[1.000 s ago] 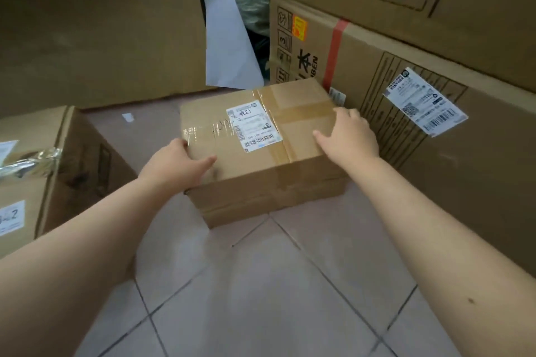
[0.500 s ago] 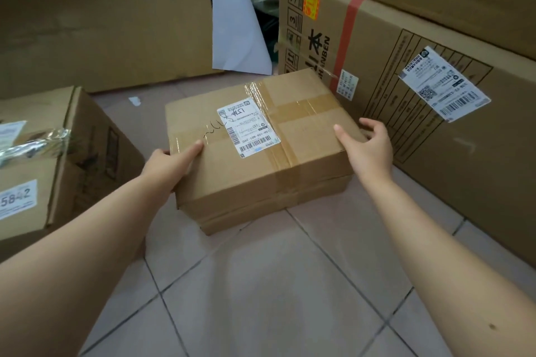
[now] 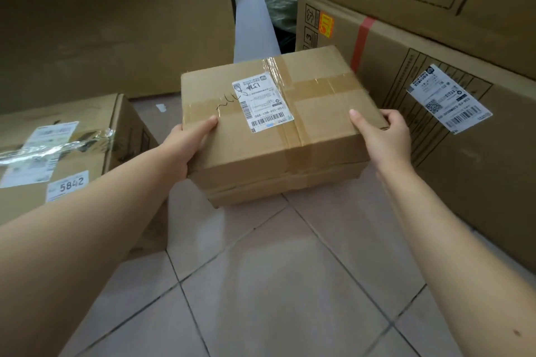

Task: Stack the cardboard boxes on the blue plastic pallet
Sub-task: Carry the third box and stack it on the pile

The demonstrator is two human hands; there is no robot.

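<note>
1. The big cartons on the right (image 3: 452, 136) are walling off that whole side of the tiled floor (image 3: 261, 284), stacked at least two high with a white shipping label facing in; there is almost no gap between them and the taped box's right edge, so the right hand is working in a tight slot.
2. A large flat cardboard sheet (image 3: 116, 35) is leaning across the far left, closing that direction too.
3. The open floor is lying near the person, in the middle and toward the bottom of the view; that is looking like the only clear way to carry anything out.
4. The carton numbered 5842 (image 3: 58, 153) is sitting on the floor at the left, near the left forearm and narrowing that side.
5. The taped box (image 3: 269, 127) is being gripped at both ends in the centre; it appears to be sitting on a second flat box beneath it, though the seam is hard to read.
6. The left hand (image 3: 185, 145) is clasping the near-left corner, thumb lying on top.
7. The right hand (image 3: 383, 136) is clasping the right end, thumb on top and fingers curled over the edge.
8. No blue pallet is showing, so the stacking is looking barely begun: this box is only being picked up, and the carry and placement are all remaining.
</note>
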